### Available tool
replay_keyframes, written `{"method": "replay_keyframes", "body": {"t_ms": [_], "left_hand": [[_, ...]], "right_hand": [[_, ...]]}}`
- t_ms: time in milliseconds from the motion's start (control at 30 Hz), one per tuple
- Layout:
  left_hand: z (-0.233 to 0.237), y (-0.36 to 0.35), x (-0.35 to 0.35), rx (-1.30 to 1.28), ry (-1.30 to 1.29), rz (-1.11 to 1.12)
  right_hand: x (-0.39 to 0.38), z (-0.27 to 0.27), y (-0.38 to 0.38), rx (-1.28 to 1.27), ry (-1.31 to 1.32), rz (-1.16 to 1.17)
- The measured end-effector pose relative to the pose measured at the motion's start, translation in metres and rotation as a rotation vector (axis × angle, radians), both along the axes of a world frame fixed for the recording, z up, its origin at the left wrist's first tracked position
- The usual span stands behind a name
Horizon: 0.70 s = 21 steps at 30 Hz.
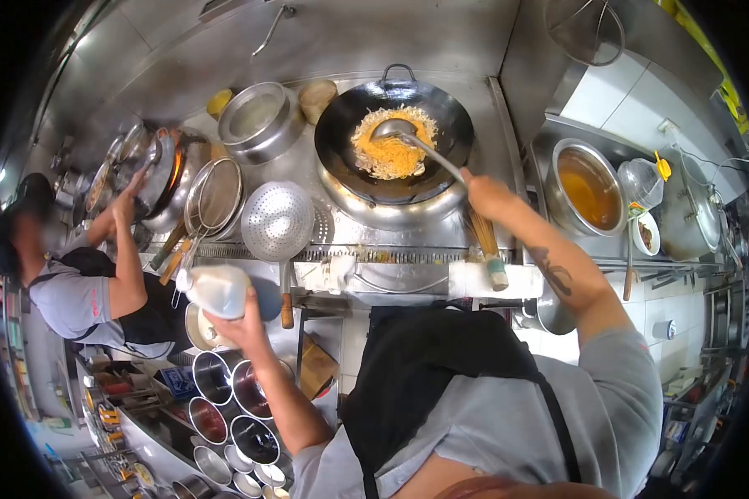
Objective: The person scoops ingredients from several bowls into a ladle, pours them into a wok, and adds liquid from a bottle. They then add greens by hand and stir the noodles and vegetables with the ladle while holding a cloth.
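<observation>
My right hand [488,197] is wrapped round the handle of a metal ladle [431,153]. The ladle's bowl rests in the food [383,158], a mix of orange-yellow mass and pale shreds, inside a black wok [337,137]. That wok stands on the stove's round burner ring. Over to the left, my left hand [243,326] grips a whitish, translucent plastic bottle [216,287], tilted with its neck toward the left. Just below it a pale round container [198,328] is partly hidden. Close to the bottle lies a perforated strainer ladle [276,223] with a wooden handle.
A bamboo brush [483,237] lies near the stove's front edge. Right of the stove, a steel pot [591,187] holds amber liquid. Several steel containers [212,378] stand at lower left. Another person [83,291] works at a wok on the left. Metal pots [258,121] sit behind.
</observation>
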<state>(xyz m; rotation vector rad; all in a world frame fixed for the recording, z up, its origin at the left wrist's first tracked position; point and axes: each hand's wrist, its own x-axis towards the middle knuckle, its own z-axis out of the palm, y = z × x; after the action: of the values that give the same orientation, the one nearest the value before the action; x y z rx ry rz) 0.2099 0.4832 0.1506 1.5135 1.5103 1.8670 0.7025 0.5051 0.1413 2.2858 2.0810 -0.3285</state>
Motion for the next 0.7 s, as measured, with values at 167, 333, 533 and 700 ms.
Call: {"method": "replay_keyframes", "body": {"t_ms": [167,333,533,700], "left_hand": [[0.031,0.032,0.039,0.016,0.093,-0.157],[0.045,0.076,0.078,0.026,0.119,-0.336],[0.062,0.138,0.132,0.029,0.393,-0.459],[0.054,0.18,0.173,-0.129,1.084,-0.329]], "right_hand": [[-0.014,0.003,-0.026,0.046,0.019,-0.012],[-0.004,0.021,-0.029,0.006,0.016,0.003],[-0.005,0.01,-0.049,-0.072,0.359,-0.137],[0.013,-0.024,-0.048,-0.1,1.403,-0.373]]}}
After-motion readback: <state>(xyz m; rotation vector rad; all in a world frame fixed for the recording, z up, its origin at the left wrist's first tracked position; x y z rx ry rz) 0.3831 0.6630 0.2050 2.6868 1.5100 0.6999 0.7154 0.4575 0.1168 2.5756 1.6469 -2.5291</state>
